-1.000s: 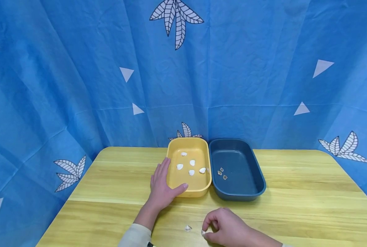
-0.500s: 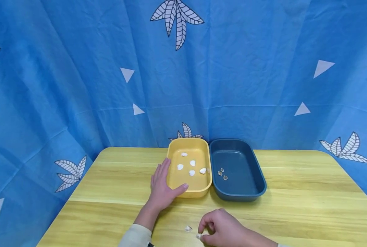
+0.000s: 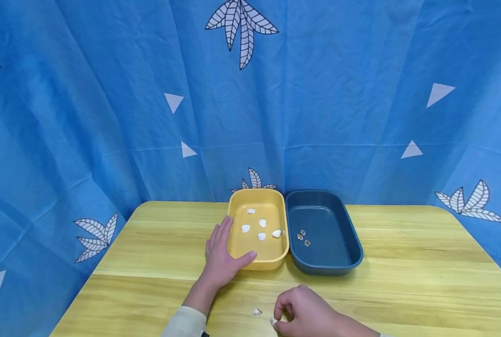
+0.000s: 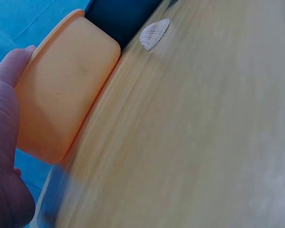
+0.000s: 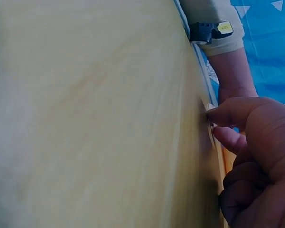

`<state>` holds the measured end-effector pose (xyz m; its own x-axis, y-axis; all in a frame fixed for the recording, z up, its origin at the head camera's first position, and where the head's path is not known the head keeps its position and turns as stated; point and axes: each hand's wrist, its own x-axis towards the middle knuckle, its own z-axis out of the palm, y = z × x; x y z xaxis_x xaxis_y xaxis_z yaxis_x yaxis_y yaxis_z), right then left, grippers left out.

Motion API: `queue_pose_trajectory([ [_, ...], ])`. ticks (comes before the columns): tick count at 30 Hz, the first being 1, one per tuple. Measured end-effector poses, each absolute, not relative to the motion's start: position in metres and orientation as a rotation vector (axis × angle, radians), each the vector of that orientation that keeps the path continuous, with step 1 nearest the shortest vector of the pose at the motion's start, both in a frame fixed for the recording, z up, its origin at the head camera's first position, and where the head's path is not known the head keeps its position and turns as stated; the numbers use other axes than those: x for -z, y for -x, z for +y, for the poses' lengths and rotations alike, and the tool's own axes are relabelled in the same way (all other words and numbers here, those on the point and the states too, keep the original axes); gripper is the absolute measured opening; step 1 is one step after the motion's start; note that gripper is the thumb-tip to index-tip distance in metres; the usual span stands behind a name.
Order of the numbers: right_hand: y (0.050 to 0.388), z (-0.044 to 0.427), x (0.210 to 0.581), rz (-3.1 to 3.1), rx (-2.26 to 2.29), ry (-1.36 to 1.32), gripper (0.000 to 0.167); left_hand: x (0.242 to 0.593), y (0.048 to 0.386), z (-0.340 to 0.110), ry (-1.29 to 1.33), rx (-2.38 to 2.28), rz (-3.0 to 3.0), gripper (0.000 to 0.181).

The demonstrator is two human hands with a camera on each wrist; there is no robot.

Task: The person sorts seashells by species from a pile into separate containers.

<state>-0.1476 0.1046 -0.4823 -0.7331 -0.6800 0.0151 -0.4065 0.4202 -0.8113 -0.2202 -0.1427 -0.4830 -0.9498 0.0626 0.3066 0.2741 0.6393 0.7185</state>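
Note:
My left hand rests against the near left corner of a yellow tray. Its fingers lie straight along the left wall, and the thumb reaches over the front rim. At the front of the table, the thumb and forefinger of my right hand pinch a small pale seashell, low against the wood. The right wrist view mostly hides that shell. Left of it, a second ribbed seashell lies loose on the table; the left wrist view shows a ribbed shell near the tray.
Several white shells lie spread inside the yellow tray. Touching its right side stands a dark blue tray holding three small brownish shells. Behind the wooden table hangs a blue patterned curtain.
My right hand has shifted slightly left along the table with the pinched seashell, then barely back right. The left hand, both trays and the loose seashell have stayed in place.

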Motion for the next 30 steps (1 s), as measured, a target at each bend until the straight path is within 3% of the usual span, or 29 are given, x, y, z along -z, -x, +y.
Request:
queue_pose_trajectory([
  [6, 0.148, 0.107, 0.482, 2.318, 1.26, 0.932, 0.012, 0.482, 0.221, -0.142, 0.272, 1.195, -2.613, 0.11],
  [16, 0.158, 0.109, 0.481, 2.147, 1.278, 1.193, 0.014, 0.484, 0.22, -0.143, 0.272, 1.201, -2.608, 0.111],
  [30, 0.161, 0.11, 0.481, 2.154, 1.243, 1.146, 0.008, 0.483, 0.22, -0.143, 0.263, 1.206, -2.61, 0.11],
])
